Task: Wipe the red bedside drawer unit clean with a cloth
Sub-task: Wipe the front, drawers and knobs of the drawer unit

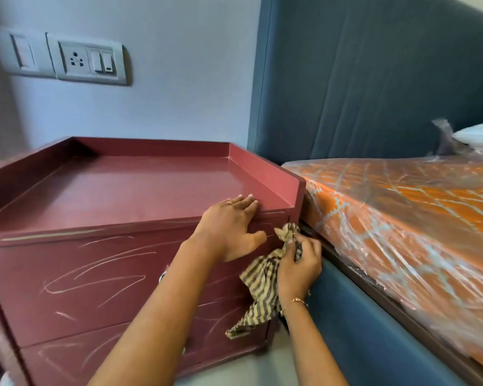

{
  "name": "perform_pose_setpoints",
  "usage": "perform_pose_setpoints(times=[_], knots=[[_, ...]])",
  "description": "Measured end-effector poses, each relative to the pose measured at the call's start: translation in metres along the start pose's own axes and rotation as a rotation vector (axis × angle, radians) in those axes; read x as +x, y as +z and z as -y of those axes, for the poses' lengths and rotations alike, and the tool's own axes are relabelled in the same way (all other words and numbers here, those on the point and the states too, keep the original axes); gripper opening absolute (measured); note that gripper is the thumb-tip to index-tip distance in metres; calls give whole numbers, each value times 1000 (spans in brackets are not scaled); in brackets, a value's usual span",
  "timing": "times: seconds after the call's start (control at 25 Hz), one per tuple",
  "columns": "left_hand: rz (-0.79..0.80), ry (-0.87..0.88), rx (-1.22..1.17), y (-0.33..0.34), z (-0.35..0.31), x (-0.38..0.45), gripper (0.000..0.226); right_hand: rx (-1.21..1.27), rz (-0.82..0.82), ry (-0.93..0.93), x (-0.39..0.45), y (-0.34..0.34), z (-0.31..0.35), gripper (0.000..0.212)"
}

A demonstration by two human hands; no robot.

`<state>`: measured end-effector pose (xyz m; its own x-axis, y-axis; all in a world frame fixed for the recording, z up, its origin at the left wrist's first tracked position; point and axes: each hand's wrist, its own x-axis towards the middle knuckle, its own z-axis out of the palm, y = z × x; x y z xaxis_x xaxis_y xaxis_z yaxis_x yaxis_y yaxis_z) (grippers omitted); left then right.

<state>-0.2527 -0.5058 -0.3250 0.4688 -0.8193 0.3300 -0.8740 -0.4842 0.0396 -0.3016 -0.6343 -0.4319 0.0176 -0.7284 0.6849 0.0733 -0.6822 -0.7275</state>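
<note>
The right hand (297, 263) grips a bunched striped cloth (262, 285), fingers curled round its upper part; the loose tail hangs below the grip. The bunch meets the right front corner of the red bedside drawer unit (95, 274), probably to concentrate pressure on that edge. Just left of the grip, the left hand (232, 227) lies flat, fingers straight, over the unit's top front edge, apparently to steady it. Pale streaks mark the drawer fronts further left. Right of the grip sits a plastic-wrapped orange mattress (402, 218).
</note>
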Motion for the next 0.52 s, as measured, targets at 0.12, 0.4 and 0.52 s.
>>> perform_pose_setpoints(times=[0.12, 0.4, 0.52], knots=[[45, 27, 6, -3, 3, 0, 67, -28, 102, 46, -14, -12, -15, 12], [-67, 66, 74, -17, 21, -11, 64, -38, 39, 93, 33, -3, 46, 28], [-9, 47, 82, -9, 23, -18, 77, -49, 22, 115, 33, 0, 46, 24]])
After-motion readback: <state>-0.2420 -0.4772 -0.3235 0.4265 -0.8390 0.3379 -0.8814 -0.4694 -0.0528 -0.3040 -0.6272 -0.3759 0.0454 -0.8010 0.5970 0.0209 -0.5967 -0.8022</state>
